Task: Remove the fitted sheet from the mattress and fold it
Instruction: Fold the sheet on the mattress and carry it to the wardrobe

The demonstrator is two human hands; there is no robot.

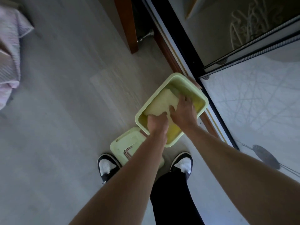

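Both hands reach into a pale green bin [172, 78] on the floor [65, 111]. The left hand [157, 123] and right hand [184, 112] press a folded sheet [160, 104] inside; its lid [126, 143] lies near the shoes.

Folded pale sheet [159, 103] in bin [170, 78]

Grey wood floor [65, 111], sliding glass door [259, 111] right, dim light.

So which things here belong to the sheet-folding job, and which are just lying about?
Job:
- folded sheet
- green bin holding it
- left hand and right hand on the sheet

Lying about:
- bin lid on the floor
- pink bedding, far left
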